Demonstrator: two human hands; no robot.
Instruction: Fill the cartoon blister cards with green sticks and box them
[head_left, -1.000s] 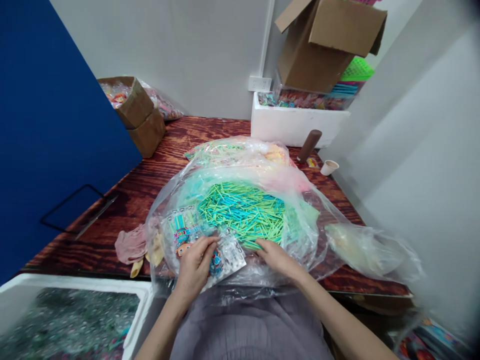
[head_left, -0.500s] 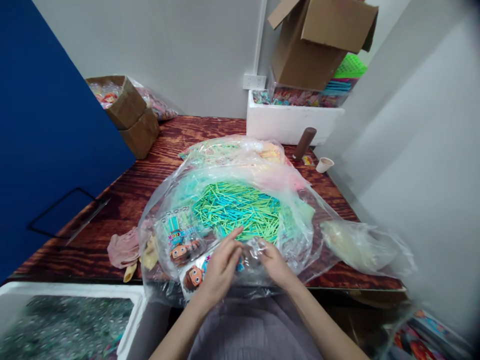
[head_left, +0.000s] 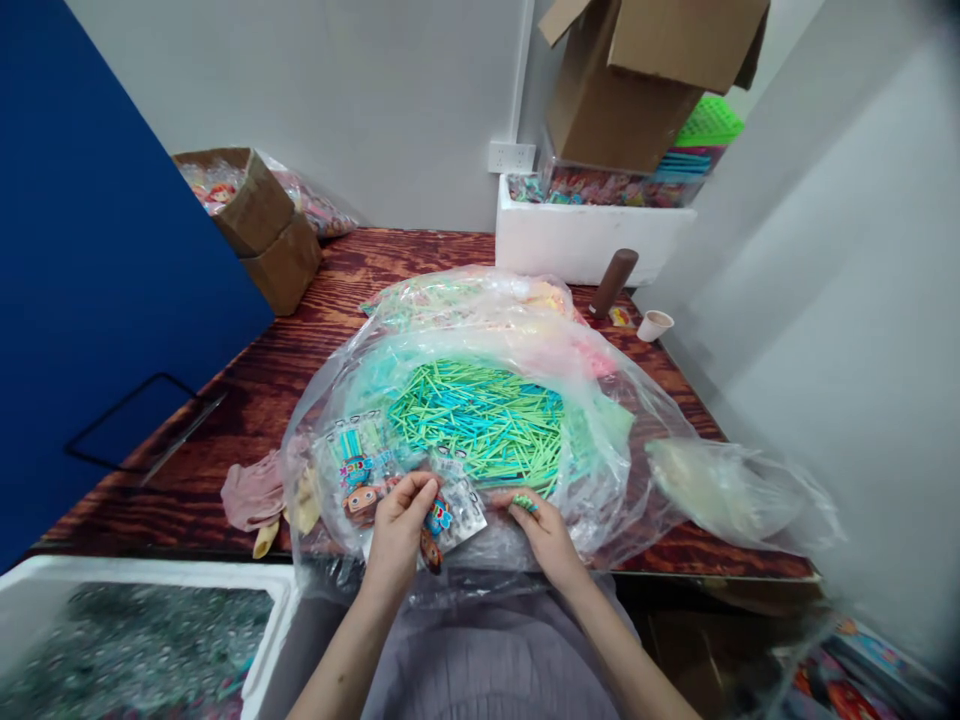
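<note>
A big clear plastic bag point(head_left: 607, 490) lies spread on the table, its mouth full of loose thin green and blue sticks point(head_left: 480, 415). My left hand point(head_left: 397, 525) pinches a small printed packet point(head_left: 463, 515) with a cartoon figure on it, tilted over the near edge of the bag. In my right hand point(head_left: 551, 540) the fingers are closed around a short bunch of green sticks point(head_left: 524, 503), their ends showing between thumb and forefinger. More printed packets point(head_left: 360, 475) lie on the plastic to the left of the sticks.
A white foam box point(head_left: 281, 610) of shiny packets stands at lower left. Pink cloth point(head_left: 253, 490) lies on the wooden table point(head_left: 360, 262). A knotted plastic bag point(head_left: 720, 490), paper cup point(head_left: 655, 325) and brown cylinder point(head_left: 613, 283) are to the right; cardboard boxes point(head_left: 626, 120) rise behind.
My left hand has moved left and now holds the printed packet by its edge. My right hand has turned, and green sticks now show in its fingers. The view has shifted slightly.
</note>
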